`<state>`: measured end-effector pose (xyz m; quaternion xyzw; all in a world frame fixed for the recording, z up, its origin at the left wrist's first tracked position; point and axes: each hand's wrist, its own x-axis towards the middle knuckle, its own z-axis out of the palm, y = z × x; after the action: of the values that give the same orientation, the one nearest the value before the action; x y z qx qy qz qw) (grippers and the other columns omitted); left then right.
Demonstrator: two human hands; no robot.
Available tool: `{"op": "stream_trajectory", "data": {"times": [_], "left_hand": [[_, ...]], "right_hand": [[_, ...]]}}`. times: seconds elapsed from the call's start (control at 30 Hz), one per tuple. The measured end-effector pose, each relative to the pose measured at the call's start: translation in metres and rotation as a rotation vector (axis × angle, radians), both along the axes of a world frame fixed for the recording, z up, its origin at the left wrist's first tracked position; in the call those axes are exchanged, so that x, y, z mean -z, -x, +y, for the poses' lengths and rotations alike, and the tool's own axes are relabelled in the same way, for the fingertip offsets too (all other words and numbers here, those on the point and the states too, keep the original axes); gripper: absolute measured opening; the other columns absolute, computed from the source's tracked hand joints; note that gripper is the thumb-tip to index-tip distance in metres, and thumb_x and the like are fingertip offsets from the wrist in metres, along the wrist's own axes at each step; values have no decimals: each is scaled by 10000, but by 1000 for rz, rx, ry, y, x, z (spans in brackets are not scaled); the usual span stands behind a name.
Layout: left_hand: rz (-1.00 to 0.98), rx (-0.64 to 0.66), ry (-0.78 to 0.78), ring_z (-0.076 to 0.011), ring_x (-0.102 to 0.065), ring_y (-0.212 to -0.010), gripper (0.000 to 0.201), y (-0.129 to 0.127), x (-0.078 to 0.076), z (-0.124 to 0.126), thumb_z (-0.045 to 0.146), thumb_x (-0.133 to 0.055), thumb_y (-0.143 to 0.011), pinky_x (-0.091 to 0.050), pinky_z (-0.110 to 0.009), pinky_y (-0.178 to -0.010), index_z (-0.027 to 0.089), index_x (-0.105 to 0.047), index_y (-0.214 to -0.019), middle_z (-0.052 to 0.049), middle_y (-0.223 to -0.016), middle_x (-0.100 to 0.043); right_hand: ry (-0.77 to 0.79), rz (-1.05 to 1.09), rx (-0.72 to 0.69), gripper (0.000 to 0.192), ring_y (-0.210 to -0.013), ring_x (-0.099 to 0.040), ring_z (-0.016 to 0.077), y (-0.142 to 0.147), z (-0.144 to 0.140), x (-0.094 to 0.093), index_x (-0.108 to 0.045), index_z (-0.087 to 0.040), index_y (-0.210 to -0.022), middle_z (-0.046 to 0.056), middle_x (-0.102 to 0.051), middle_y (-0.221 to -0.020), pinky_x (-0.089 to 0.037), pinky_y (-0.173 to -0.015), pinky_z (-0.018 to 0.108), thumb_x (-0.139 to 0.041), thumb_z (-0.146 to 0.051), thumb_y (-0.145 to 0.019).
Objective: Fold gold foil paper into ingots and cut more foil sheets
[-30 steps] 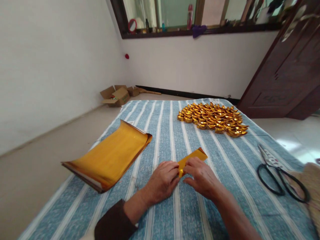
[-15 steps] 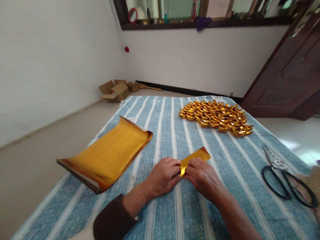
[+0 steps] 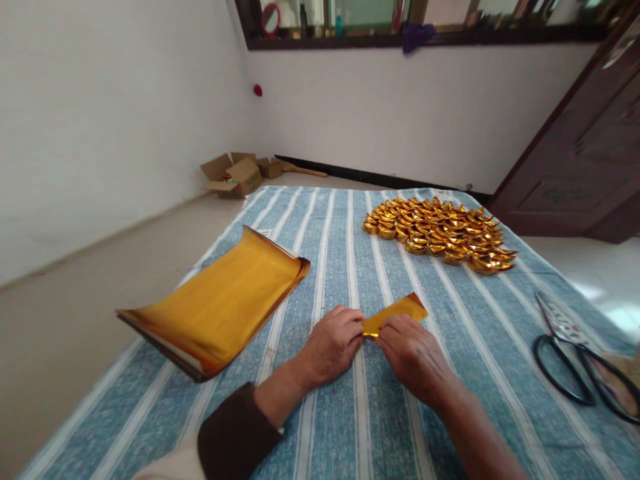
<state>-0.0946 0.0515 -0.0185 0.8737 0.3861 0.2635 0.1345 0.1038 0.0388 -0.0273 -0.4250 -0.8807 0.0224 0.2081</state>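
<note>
A strip of shiny gold paper (image 3: 397, 312) lies on the striped cloth, its far right end pointing away from me. My left hand (image 3: 336, 343) grips the near left end, fingers pressed together. My right hand (image 3: 409, 350) pinches the near edge a little further right, thumb under and fingers on top. Between the two hands a narrow bright edge of the paper is turned over; the fingertips hide the rest of it. To the left rests a stack of larger gold paper sheets (image 3: 220, 300) with curled edges, touched by neither hand.
Many folded gold paper ingots (image 3: 440, 233) stand massed at the back right. Black-handled scissors (image 3: 567, 353) lie at the right edge. Blue-and-white striped cloth (image 3: 333, 233) covers the table. Open cardboard boxes (image 3: 235, 175) sit on the floor beyond, and a dark red door (image 3: 575, 153) stands at right.
The near edge of the gold strip is folded over further, now a thin bright line between my fingers. Both hands keep their grip; the whole view has shifted slightly.
</note>
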Motion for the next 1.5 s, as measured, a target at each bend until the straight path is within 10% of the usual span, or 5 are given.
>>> {"op": "stream_trajectory", "data": {"times": [0.7,1.5], "left_hand": [[-12,-23,109,-292,-372,-1342,57,0,3,-1,96,-571,-843,-343,-527,-1089,146,-588,-823,-163,-1337,-527],[-15,-93,116,-288,-401,-1321,114,0,6,4,111,-550,-858,-358,-538,-1074,167,-601,-773,-126,-1312,-564]], "right_hand": [[264,338,129,190,-843,-570,187,-1,2,-3,-603,-191,-716,52,-630,-856,-468,-777,335,-517,-161,-882],[339,445,239,224,-779,-577,164,2,4,-7,-642,-197,-686,35,-635,-827,-451,-739,310,-523,-197,-875]]}}
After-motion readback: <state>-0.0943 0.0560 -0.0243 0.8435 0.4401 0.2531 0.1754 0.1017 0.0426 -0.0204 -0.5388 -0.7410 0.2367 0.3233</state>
